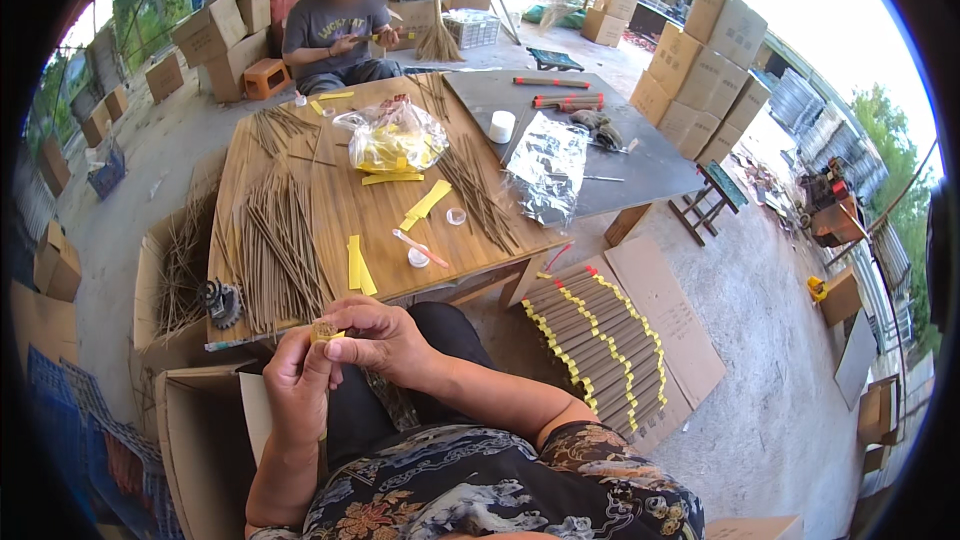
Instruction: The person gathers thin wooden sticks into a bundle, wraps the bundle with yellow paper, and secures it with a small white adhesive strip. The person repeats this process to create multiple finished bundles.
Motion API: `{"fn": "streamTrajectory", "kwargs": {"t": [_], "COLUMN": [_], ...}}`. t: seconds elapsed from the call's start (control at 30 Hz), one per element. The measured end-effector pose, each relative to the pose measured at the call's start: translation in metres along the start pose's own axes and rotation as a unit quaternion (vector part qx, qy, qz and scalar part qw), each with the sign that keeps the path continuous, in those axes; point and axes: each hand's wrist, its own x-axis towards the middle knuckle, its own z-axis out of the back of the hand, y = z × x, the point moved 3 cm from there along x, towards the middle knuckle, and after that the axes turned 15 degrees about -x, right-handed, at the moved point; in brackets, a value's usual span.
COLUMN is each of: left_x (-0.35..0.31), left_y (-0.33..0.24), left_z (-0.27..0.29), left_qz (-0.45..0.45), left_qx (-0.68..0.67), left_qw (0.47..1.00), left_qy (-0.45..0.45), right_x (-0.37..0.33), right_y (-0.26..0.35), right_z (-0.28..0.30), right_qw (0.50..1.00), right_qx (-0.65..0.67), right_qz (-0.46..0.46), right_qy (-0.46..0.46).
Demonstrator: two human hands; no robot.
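In front of my body, my left hand [298, 368] is closed round a bundle of brown incense sticks [323, 328], their ends facing up. My right hand [385, 342] pinches a yellow paper strip [338, 336] against the top of this bundle. The lower part of the bundle is mostly hidden by my left hand and forearm. Just beyond my hands, a pile of loose incense sticks [275, 250] lies on the wooden table [330, 195]. Two yellow strips [360, 266] lie near its front edge, beside a small white pot [418, 257] and a brush-like tool [420, 248].
A clear bag of yellow strips [398, 143] sits mid-table. Banded stick bundles [600, 340] cover cardboard on the floor at right. An open carton [205, 440] stands by my left arm. Across the table a person [340, 25] sits working. Foil packaging [548, 168] lies on the dark tabletop [640, 160].
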Motion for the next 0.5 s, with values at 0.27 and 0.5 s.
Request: {"fn": "streamTrajectory", "kwargs": {"t": [0.27,0.5], "left_x": [-0.007,-0.01], "left_y": [-0.017,-0.016], "left_z": [-0.013,-0.018], "left_qz": [0.049,0.094], "left_qx": [-0.104,-0.198], "left_qw": [0.992,0.973], "left_qy": [0.051,0.073], "right_x": [-0.011,-0.017], "right_y": [0.018,0.026], "right_z": [-0.002,0.004], "right_qw": [0.999,0.988], "right_qx": [-0.038,-0.142], "right_qz": [0.006,0.061], "right_qy": [-0.004,-0.016]}}
